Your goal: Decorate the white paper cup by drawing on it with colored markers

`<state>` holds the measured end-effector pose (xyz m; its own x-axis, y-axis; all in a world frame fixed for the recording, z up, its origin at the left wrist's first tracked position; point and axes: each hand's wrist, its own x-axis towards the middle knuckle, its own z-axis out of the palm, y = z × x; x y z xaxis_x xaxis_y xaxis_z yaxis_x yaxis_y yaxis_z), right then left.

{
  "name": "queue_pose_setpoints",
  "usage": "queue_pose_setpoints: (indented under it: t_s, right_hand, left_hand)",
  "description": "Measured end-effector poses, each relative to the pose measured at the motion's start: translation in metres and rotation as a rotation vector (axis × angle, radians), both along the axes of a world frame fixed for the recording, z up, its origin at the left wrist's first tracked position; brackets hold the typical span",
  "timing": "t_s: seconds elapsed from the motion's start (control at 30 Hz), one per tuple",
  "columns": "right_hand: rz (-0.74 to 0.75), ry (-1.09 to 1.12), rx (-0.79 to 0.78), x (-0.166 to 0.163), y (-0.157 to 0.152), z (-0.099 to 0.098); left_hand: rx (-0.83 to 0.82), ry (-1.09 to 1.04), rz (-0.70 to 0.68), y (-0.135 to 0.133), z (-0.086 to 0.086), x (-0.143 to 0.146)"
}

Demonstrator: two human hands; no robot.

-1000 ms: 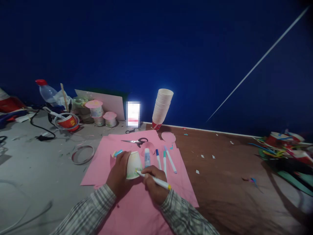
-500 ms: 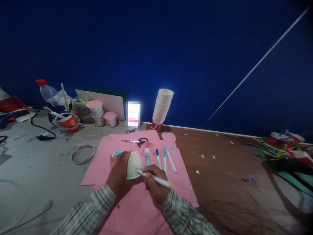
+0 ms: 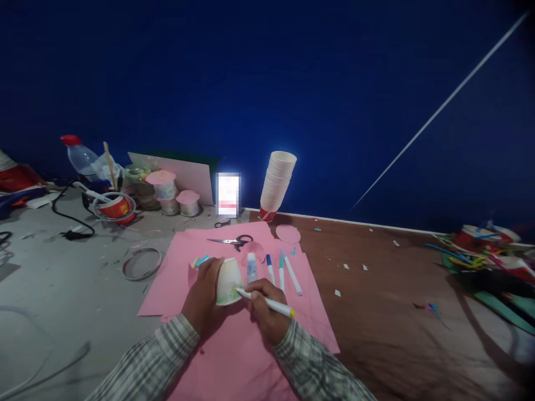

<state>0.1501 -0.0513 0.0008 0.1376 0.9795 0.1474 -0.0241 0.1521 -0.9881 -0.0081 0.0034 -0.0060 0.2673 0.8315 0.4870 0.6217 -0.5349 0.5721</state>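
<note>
- The left hand grips the paper cup between the pink paper's side edges.
- The right hand pinches a marker, tip at the cup.
- Apparently colouring; another stroke calls for a steady cup.

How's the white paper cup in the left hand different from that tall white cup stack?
The white paper cup is single; the tall white cup stack is many nested. The cup is upside down; the stack opens upward. The cup has green marks; the stack's white sides look plain. Both are mostly white.
</note>
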Motion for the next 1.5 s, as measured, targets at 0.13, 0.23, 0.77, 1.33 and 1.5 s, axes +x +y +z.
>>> queue_pose_setpoints:
  t_s: [0.13, 0.23, 0.77, 1.33, 1.5]
  right_hand:
    - [0.001, -0.013, -0.001, 0.0002, 0.0003, 0.0007]
    - [0.011, -0.027, 0.005, 0.0008, 0.0003, -0.001]
    - [-0.003, 0.012, -0.002, -0.001, 0.0001, 0.001]
    - [0.016, 0.029, -0.008, -0.0043, -0.0013, 0.0043]
    - [0.005, 0.117, -0.063, -0.003, 0.0, 0.0024]
  left_hand:
    - [0.002, -0.005, 0.001, -0.0003, 0.0003, 0.0003]
    - [0.022, 0.007, 0.006, -0.0001, -0.0002, 0.0001]
    - [0.027, 0.016, -0.004, 0.0002, -0.0014, -0.0001]
    - [0.058, 0.043, -0.005, 0.0003, -0.0013, 0.0001]
    - [0.036, 0.019, -0.007, 0.0001, 0.0005, 0.0006]
